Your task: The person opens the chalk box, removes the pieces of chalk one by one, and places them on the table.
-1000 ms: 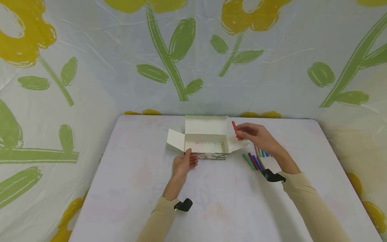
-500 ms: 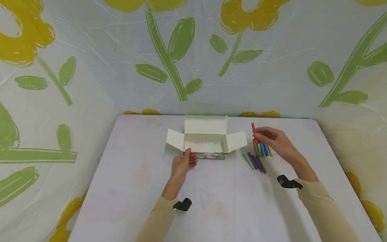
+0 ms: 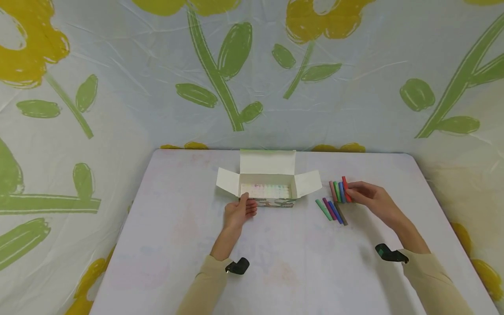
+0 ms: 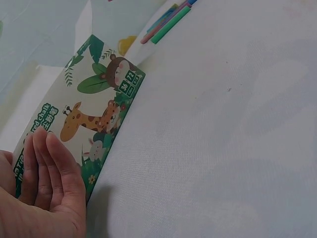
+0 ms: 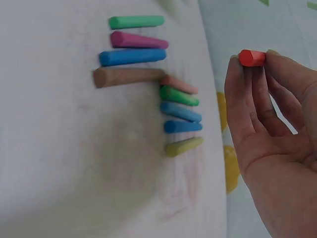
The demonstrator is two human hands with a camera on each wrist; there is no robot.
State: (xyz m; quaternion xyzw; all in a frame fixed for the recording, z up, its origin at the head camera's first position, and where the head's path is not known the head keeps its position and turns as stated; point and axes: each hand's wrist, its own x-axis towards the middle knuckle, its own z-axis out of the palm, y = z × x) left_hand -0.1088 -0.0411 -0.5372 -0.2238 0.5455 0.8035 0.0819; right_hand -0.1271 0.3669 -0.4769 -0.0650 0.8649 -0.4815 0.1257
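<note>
My left hand [image 3: 237, 213] holds the front wall of an open chalk box [image 3: 276, 203], its thumb over the rim and its fingers against the printed front. In the left wrist view these fingers lie on the animal pictures of the chalk box [image 4: 89, 106]. Inside the box is a row of pale chalk sticks [image 3: 271, 190]. My right hand [image 3: 372, 197] pinches a red chalk stick [image 3: 346, 188] between thumb and fingertips, close to the far group of coloured chalk. The right wrist view shows the end of the red chalk [image 5: 251, 58] in the fingertips.
Two groups of chalk lie right of the box. The nearer has green [image 3: 324, 210], purple, blue and brown [image 3: 341, 214] sticks; the farther has pink [image 3: 333, 191], green, blue and yellow [image 5: 184, 147] ones. A flower-patterned cloth [image 3: 252, 78] stands behind the white table [image 3: 275, 271].
My right hand has carried the red chalk rightward and down, from beside the box's right flap to the far chalk group. The left hand has stayed on the box.
</note>
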